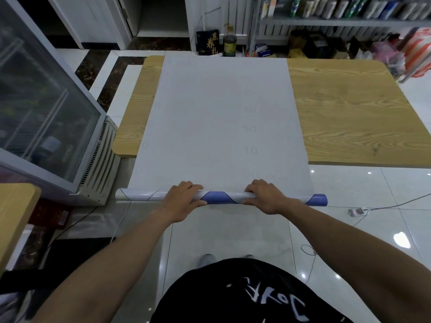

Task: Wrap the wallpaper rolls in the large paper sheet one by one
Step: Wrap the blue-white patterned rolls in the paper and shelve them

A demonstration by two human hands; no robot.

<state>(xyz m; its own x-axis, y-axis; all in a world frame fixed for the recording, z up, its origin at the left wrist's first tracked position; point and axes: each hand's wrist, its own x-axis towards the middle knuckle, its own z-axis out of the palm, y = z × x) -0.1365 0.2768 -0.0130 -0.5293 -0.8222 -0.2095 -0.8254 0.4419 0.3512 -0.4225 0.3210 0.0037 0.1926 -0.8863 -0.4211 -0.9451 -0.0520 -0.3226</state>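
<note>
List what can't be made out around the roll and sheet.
- Head view: whether the near edge of the paper sheet is tucked round the wallpaper roll; roll and hands hide it.
- Roll pattern under the left hand and right hand: covered.
- Sheet's faint printed numbers: too pale to read reliably.
- Labels on shelf bottles: blurred.

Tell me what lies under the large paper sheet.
A wooden table supports the large paper sheet; its near end hangs over floor tiles. Anything else beneath is hidden.
</note>
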